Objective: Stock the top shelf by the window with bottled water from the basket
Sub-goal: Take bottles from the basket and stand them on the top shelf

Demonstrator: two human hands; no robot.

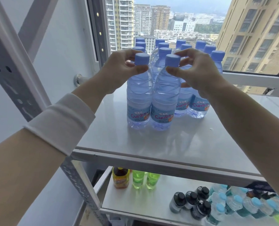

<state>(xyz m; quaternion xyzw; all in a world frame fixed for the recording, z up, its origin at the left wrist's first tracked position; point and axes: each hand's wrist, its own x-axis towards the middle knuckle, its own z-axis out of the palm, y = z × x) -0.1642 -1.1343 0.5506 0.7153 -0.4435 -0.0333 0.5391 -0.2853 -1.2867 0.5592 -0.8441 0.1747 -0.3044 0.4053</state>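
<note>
The left bottle [139, 95] and right bottle [165, 98] are stood upright on the shelf [119, 139], touching, in front of the rows [163, 48] by the window [192, 22], probably so that straight lines are kept. Each neck is pinched under its cap between thumb and curled fingers, by the left hand [119, 67] and the right hand [199, 70].

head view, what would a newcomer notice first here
The left hand pinches the neck of the left bottle and the right hand the right bottle, both upright on the top shelf. Behind stand rows of blue-capped bottles, tower blocks filling the window.
</note>
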